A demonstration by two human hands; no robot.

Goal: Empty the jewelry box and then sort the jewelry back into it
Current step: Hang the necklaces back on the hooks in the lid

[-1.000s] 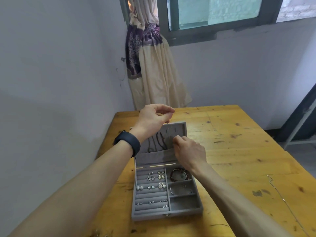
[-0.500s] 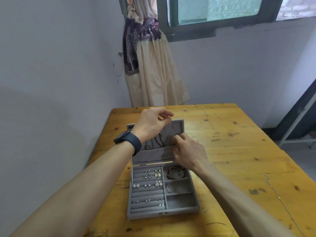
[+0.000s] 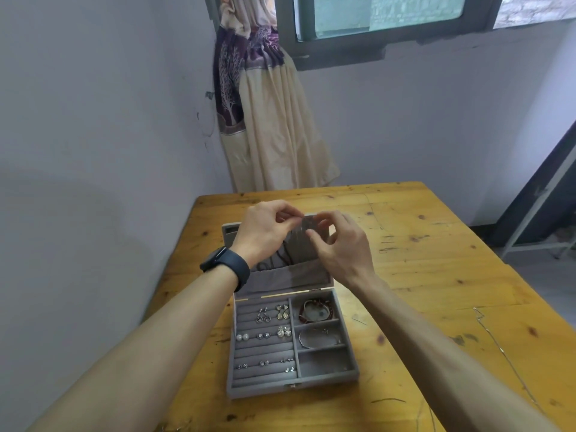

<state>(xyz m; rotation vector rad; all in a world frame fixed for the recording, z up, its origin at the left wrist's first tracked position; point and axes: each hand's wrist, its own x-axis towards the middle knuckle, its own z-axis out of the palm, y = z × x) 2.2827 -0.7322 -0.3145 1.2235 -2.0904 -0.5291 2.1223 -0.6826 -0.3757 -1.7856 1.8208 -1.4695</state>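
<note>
Box (image 3: 293,383) sits open on the table (image 3: 436,275), near its left edge, with the lid (image 3: 230,229) standing upright at the back. It is still nearly full: earrings (image 3: 282,311) in the ring rows, a beaded bracelet (image 3: 314,311) and a thin bangle (image 3: 316,338) in the right-hand compartments, dark cords (image 3: 282,258) hanging inside the lid. So you're early in the emptying.

Both hands are up at the lid's top edge. Your left hand (image 3: 265,229) has its fingertips pinched on what looks like a fine chain (image 3: 300,235). Your right hand (image 3: 339,244) has thumb and forefinger curled just beside that pinch. It's too blurred there to tell whether the right hand actually grips anything.

My read: you're unhooking a necklace.
- Keep the left pinch high and the chain taut.
- Work the hook with the right hand, lifting up and off, not outward, or the lid will likely tip.
- Draw the tail out of the lid pocket (image 3: 280,279) slowly, clear of the cords, since a fine chain snags easily.
- Lay it straight on bare table, well apart from the box.
</note>
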